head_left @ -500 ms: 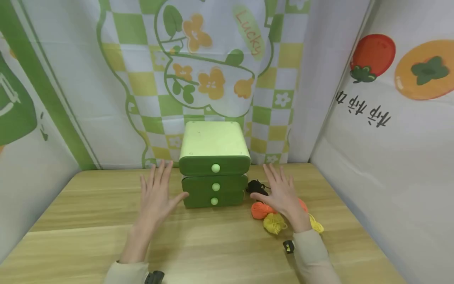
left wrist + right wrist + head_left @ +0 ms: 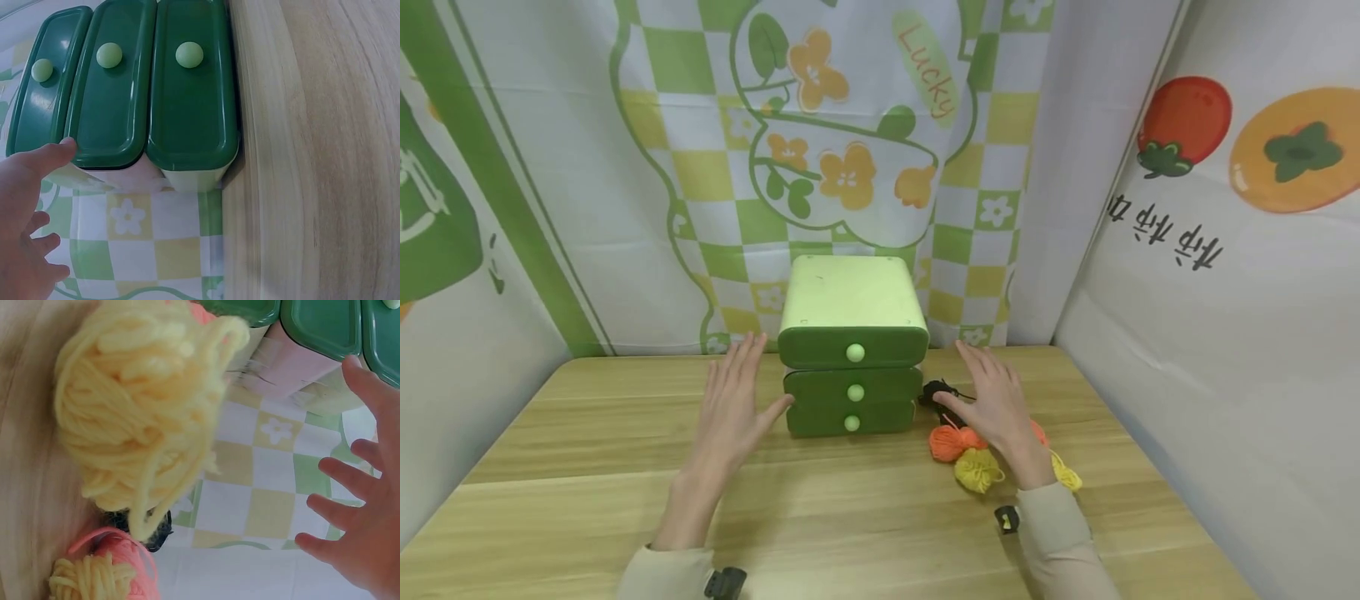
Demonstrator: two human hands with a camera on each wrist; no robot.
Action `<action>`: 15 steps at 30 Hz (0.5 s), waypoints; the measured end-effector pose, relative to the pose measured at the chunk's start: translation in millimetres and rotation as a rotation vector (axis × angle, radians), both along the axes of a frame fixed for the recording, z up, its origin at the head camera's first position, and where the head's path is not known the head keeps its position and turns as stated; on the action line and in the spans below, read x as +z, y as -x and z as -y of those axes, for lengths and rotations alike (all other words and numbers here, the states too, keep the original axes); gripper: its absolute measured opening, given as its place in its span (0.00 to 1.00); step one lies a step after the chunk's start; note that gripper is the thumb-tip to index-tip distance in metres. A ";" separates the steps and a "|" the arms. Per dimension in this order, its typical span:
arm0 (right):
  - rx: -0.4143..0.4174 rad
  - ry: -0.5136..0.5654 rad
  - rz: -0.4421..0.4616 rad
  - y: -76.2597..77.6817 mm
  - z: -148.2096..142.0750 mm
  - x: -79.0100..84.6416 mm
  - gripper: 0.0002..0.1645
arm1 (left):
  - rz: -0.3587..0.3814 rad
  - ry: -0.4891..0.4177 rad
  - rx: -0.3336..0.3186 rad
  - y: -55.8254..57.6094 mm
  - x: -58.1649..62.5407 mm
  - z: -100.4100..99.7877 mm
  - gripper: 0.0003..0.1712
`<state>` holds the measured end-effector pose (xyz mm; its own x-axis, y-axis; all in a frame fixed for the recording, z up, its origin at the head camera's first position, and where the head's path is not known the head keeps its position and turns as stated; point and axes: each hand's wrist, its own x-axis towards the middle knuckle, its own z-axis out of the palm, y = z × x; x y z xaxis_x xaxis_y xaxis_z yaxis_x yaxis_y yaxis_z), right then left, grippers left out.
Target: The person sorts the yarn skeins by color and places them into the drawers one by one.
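A small chest of three drawers [image 2: 853, 292] with a pale green top, dark green fronts and round light-green knobs stands in the middle of the head view. My left hand [image 2: 728, 412] is held just left of it, fingers extended and thumb spread toward the drawer fronts. In the left wrist view the thumb tip [image 2: 67, 145] overlaps a drawer edge; whether it touches, I cannot tell. On the other side my right hand [image 2: 1000, 408] is spread above several yarn balls, holding nothing. A coral yarn ball [image 2: 949, 443], a yellow yarn ball [image 2: 977, 471] and black yarn [image 2: 940, 393] show beside it.
Another piece of yellow yarn [image 2: 1066, 473] lies past the right wrist. The wooden table [image 2: 850, 517] ends at a patterned cloth backdrop [image 2: 700, 192] behind the chest. A white printed sheet [image 2: 1210, 333] borders the right side.
Both hands stay beside the chest and shift only slightly. The left fingers have drawn closer together, and both thumbs sit a little higher in view. The chest and yarn stay put.
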<state>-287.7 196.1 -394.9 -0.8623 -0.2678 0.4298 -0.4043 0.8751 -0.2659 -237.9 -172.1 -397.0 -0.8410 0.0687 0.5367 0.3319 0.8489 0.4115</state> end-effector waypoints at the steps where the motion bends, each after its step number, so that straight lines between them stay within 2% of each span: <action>1: 0.001 0.009 -0.014 0.2 0.3 0.4 0.53 | -0.008 -0.010 -0.003 -0.3 0.4 0.2 0.57; 11: 0.014 0.063 -0.079 -2.9 4.1 5.0 0.47 | -0.048 -0.106 -0.043 -3.4 7.7 -0.3 0.55; 15: 0.034 0.097 -0.151 -5.7 7.7 6.6 0.44 | -0.033 -0.127 -0.059 -4.9 8.6 -0.9 0.54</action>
